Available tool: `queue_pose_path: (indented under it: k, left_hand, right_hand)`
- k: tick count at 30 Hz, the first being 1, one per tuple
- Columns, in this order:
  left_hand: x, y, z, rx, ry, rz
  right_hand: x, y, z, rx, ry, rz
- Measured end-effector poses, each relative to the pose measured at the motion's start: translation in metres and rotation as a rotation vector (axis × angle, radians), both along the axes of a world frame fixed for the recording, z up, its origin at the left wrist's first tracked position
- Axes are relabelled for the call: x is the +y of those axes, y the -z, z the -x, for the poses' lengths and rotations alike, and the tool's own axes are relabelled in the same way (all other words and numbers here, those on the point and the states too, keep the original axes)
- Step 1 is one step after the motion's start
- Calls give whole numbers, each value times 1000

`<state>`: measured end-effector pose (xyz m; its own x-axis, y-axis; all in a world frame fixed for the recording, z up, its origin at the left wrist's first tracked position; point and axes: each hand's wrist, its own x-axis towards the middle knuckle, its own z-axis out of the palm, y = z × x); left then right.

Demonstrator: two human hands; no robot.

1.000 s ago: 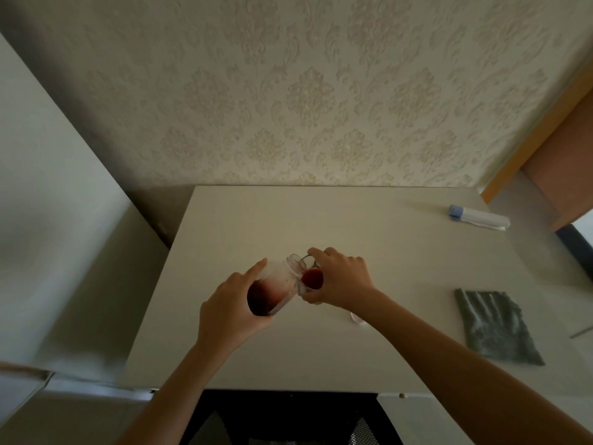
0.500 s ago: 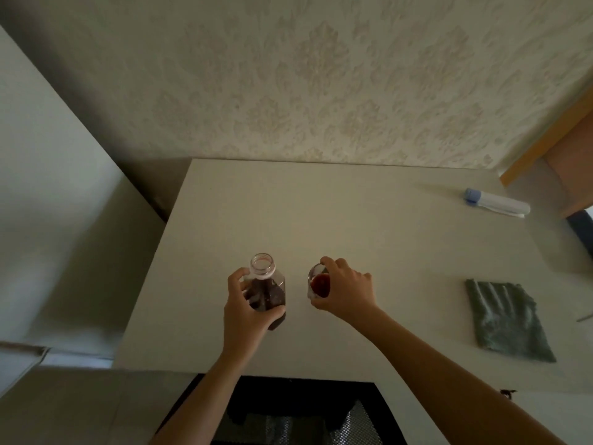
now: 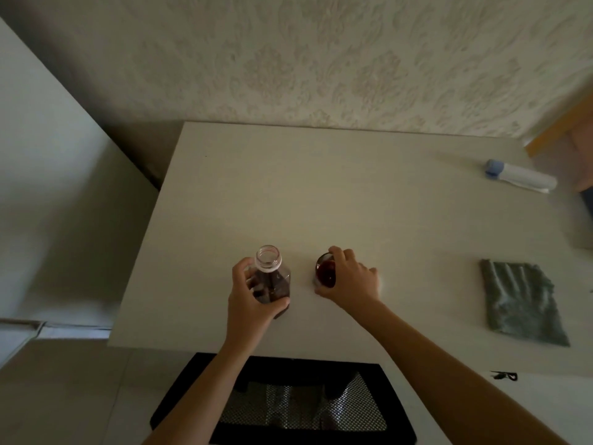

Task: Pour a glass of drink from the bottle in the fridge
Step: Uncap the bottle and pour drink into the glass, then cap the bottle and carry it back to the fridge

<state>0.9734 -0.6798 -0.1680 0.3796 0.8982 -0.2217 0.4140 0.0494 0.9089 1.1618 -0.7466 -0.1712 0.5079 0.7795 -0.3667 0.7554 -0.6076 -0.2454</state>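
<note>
We hold the clear plastic bottle of dark red drink (image 3: 272, 281) upright at lower centre, our left hand (image 3: 253, 300) wrapped round its body, open neck pointing up. Just right of it, apart, our right hand (image 3: 349, 284) curls round the small glass of red drink (image 3: 325, 273) standing on the pale table (image 3: 353, 194). A grey folded cloth (image 3: 521, 300) and a white tube with a blue cap (image 3: 519, 177) lie well clear at right.
</note>
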Motion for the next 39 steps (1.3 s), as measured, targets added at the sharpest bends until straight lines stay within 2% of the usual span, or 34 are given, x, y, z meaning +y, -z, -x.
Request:
queue_pose_path:
  k: [8, 10, 15, 19, 27, 29, 32, 35, 37, 39]
  left_hand:
    - [6, -3, -5, -1, 37, -17]
    - [8, -4, -6, -6, 42, -12]
    - [6, 1, -10, 2, 69, -9]
    - [4, 5, -13, 10, 83, 3]
    - [0, 4, -13, 40, 85, -10]
    - [0, 0, -14, 38, 84, -23]
    - [-1, -10, -14, 34, 91, -59]
    - [-2, -21, -16, 19, 96, -119]
    - [-2, -31, -17, 13, 99, -170]
    - [-1, -44, -19, 22, 110, -227]
  right_hand:
    - [-5, 2, -16, 69, -27, 89]
    - [-11, 2, -29, 18, -52, 111]
    - [-32, 11, -54, -179, -218, 321]
    - [-39, 22, -56, -222, -194, 250]
    - [-37, 28, -58, -110, -100, 33]
    - [-33, 19, -60, -41, 6, -104]
    - [-17, -11, -59, 139, 142, -415]
    - [4, -62, -47, 499, 223, -692]
    - [15, -97, -34, 800, 247, -794]
    - [22, -123, -20, 986, 209, -860]
